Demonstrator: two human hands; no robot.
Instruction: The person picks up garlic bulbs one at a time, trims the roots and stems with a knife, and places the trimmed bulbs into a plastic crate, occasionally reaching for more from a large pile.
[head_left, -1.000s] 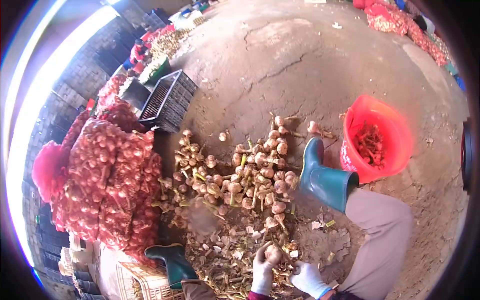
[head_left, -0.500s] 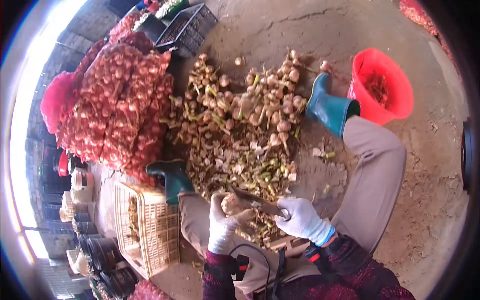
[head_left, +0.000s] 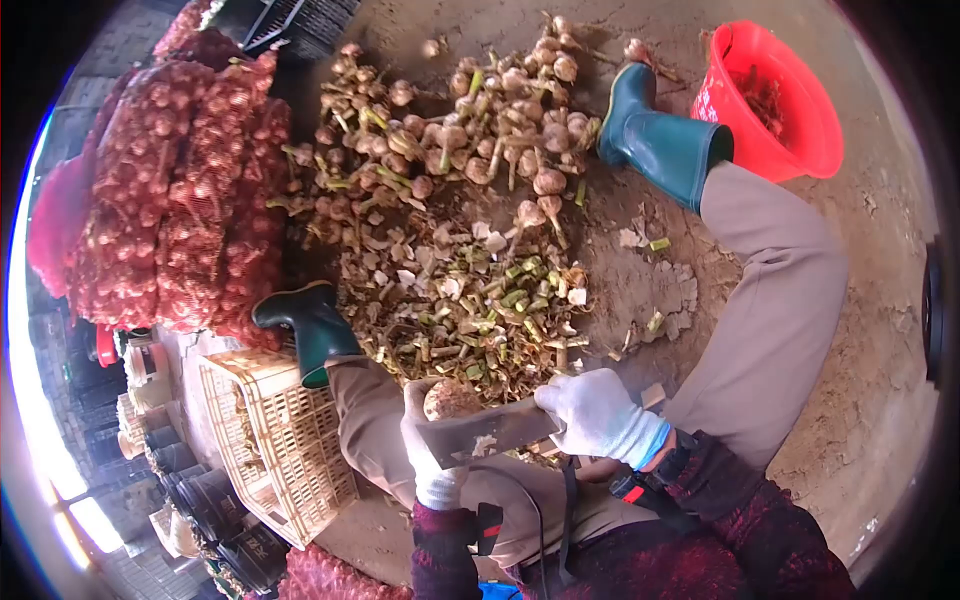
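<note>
In a white glove, my left hand (head_left: 428, 455) is closed around a garlic bulb (head_left: 452, 400), whose rounded side shows above the fingers. My right hand (head_left: 600, 415), gloved too, grips a broad flat blade (head_left: 490, 431), a knife. The blade reaches across to the left hand, just below the bulb, and hides part of those fingers. A pale scrap clings to the metal. Beyond the hands lies a heap of cut stems and peelings (head_left: 500, 310) on the floor. Farther out are many garlic bulbs with stems (head_left: 450, 135).
Red mesh sacks of garlic (head_left: 180, 190) are stacked at the left. A cream plastic crate (head_left: 290, 440) stands beside my left leg. Near my right green boot (head_left: 655, 140) is a red bucket (head_left: 815, 110) with scraps inside. Black buckets (head_left: 215, 505) line the lower left.
The blade has swung from slanting above the bulb to lying lower, across the front of the left hand. My view has shifted, so floor items sit higher and farther left.
</note>
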